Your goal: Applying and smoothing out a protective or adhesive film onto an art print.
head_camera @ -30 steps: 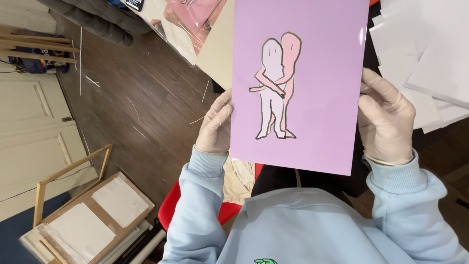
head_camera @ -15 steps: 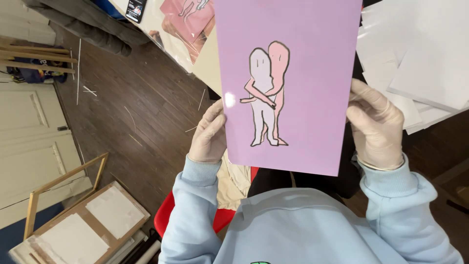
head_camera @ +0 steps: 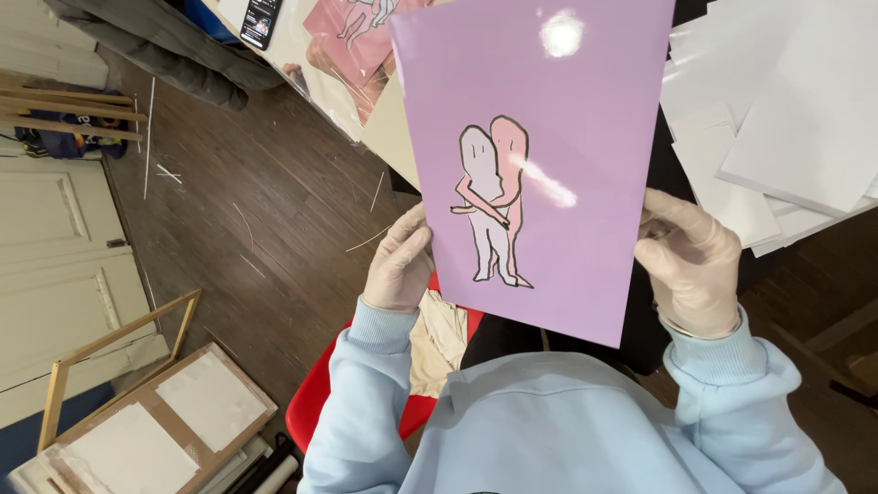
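Observation:
I hold a glossy purple print (head_camera: 567, 119) upright in front of me; it shows two embracing figures, one white and one pink, drawn in black outline. My left hand (head_camera: 400, 263), in a pale glove, grips its left edge. On the right edge sits my gloved right hand (head_camera: 692, 263), thumb laid over the front. Light glare shows on the print's top and middle. My light blue sleeves reach up from below.
A stack of white sheets (head_camera: 777, 119) lies on the table at right. Another pink print (head_camera: 352, 32) and a phone (head_camera: 261, 20) lie at top left. Wooden stretcher frames and canvases (head_camera: 155, 412) rest on the dark wood floor. A red seat (head_camera: 320, 402) is under me.
The print has tilted and shifted slightly left and up in view, with the glare spot moving from its left edge to its top. Both hands keep their grip.

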